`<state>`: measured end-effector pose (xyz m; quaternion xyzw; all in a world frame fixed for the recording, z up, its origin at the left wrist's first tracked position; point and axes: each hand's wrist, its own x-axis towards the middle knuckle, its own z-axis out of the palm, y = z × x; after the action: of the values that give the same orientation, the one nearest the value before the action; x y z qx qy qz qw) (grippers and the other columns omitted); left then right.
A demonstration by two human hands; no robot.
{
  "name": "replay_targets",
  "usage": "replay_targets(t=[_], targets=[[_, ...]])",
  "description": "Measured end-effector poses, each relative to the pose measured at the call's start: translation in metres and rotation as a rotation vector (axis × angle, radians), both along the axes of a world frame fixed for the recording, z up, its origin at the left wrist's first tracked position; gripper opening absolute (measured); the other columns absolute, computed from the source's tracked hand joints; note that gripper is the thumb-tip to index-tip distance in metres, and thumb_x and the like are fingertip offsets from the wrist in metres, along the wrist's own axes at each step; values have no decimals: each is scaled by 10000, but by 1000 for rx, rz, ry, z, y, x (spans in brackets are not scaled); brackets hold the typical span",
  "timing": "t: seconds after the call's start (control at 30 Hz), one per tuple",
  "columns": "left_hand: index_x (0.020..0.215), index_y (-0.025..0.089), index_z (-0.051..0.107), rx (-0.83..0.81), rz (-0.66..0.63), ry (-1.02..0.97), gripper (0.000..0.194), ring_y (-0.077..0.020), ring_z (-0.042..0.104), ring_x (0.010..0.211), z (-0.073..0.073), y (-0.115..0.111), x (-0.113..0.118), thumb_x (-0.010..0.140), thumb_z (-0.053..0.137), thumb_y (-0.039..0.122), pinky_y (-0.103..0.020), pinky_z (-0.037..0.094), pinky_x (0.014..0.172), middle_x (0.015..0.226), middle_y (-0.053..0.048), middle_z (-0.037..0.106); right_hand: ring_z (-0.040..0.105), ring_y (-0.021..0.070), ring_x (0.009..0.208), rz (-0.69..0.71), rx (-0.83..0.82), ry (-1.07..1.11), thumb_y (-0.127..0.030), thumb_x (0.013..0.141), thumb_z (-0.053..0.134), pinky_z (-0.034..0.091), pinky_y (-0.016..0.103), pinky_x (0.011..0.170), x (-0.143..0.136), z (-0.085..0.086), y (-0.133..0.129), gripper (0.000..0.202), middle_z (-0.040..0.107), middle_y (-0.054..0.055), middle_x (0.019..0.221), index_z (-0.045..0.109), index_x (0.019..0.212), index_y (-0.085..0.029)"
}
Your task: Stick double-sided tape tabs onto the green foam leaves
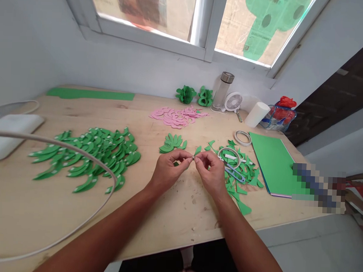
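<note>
Green leaf piece (198,150) pinched by both hands' grip, scissors (234,172), scraps (242,190) beside.

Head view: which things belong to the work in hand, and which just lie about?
In use: left hand, right hand, small green leaf piece, green leaf pile, tape roll.
Lying about: pink cutouts, mini fan, bottle, green sheets.

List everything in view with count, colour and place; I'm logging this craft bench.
wooden table: one, tan, under everything
green paper leaf cut-outs: many, left pile
pink paper cut-outs: many, far centre
green paper sheets: stack, right
green scraps: several, right of hands
blue-handled scissors: one, on scraps
white tape roll: one, right
small white fan: one, far edge
small green leaf piece: one, pinched by both hands
left hand, right hand: fingers meeting at centre
</note>
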<state>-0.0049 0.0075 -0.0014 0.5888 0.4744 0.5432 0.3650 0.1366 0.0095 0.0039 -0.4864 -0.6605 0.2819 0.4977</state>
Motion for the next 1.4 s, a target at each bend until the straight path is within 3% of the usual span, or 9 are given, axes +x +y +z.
replay_targets(t=[0.4,0.83,1.23,1.4], targets=[[688,188,685,-6,2,36,106,-135,574,635,2,-1,1,717,658,286,-234,444,570,676,-10,662,411,94,532,7,-92,19,-249,760,552,341,232,508,-1,0,-1,78,531,-26,635,556,707,-192],[704,193,670,34,27,63,100,-151,601,669,5,-2,-1,738,639,281,-269,485,646,715,-16,678,412,100,536,100,-257,217,-329,766,560,311,230,488,-2,2,-1,157,517,-24,599,581,699,-188],[811,215,670,323,61,312,74,-176,652,784,4,0,-7,790,621,267,-302,527,740,801,-28,707,336,54,398,242,-506,504,-512,748,594,216,219,403,1,2,1,347,550,-26,535,614,675,-173],[818,202,661,422,65,402,72,-196,667,836,2,1,-9,810,616,257,-316,543,745,819,-50,715,332,46,384,270,-570,596,-479,727,639,191,217,394,3,3,1,322,548,-28,518,627,664,-164]])
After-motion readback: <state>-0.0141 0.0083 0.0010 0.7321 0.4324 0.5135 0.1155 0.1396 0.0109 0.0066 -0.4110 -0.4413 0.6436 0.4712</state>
